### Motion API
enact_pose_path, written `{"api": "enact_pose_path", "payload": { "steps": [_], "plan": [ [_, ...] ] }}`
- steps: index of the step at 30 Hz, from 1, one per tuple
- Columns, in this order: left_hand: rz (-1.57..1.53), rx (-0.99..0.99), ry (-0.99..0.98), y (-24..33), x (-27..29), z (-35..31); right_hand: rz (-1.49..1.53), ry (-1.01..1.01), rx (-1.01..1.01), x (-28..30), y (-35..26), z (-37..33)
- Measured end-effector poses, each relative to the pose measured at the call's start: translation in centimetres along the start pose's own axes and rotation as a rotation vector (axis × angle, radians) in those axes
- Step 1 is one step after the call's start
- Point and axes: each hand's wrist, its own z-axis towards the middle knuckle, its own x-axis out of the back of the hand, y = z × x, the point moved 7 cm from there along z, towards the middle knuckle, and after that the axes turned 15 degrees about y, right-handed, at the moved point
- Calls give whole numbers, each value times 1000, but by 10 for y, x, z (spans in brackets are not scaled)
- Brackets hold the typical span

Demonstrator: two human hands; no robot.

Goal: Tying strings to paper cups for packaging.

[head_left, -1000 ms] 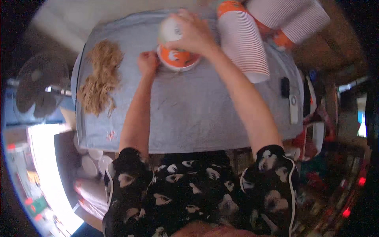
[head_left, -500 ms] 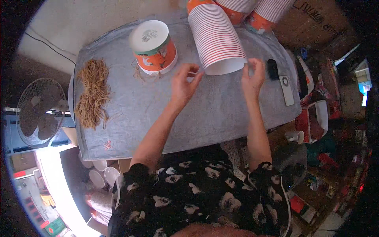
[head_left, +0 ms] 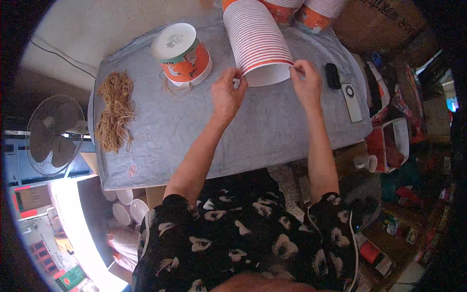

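A long stack of nested paper buckets (head_left: 258, 39), white-rimmed with red lines between, lies at the table's far middle, its open end toward me. At that end, my left hand (head_left: 227, 92) pinches the left side of the end paper bucket's rim (head_left: 265, 63). My right hand (head_left: 307, 83) grips the same rim on the right with bent fingers. A thin orange band shows behind this rim. Left of the stack stands an orange and green paper bucket (head_left: 188, 64) with a white round top and tan cord around its lower part.
A bundle of tan cords (head_left: 116, 112) lies on the table's left side, with small red bits (head_left: 132, 170) nearer. More bucket stacks (head_left: 318, 13) stand far right. At right lie a black object (head_left: 332, 75) and a white phone-like object (head_left: 351, 103). A fan (head_left: 56, 134) stands left.
Both hands have closed on the end bucket's rim from either side. An orange band now shows behind the rim. The whole view has shifted slightly.
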Motion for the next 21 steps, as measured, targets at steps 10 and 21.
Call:
{"api": "enact_pose_path", "payload": {
  "steps": [10,21],
  "plan": [
    [-281,362,-102,-11,54,-41,317,-327,-148,38,-59,-34],
    [-438,826,-266,-53,159,-106,212,-634,43,1,-142,-135]
  ]
}}
